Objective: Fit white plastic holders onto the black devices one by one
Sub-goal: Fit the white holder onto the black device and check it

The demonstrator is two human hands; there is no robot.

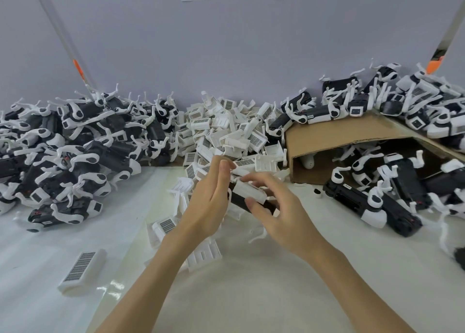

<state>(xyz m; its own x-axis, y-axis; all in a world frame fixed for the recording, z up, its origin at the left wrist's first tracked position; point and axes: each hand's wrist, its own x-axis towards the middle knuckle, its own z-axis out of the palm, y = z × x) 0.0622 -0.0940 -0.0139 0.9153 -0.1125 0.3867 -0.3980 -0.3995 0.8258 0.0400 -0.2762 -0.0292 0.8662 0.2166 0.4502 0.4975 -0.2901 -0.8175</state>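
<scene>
Mid-fit, I reckon: my left hand [208, 202] w/ straight fingers braces the black device [251, 203] above the counter [251, 295]; right hand [274, 207] pinches it, white holder [249, 190] on top. Next: press holder fully home, prob. w/ thumb.

Between my two hands [211, 202] sits one black device [254, 203] with one white holder [249, 190] on it. One cardboard box [334, 136] lies beyond my right hand [279, 207]. Loose holders and devices around them are too many to count.
</scene>
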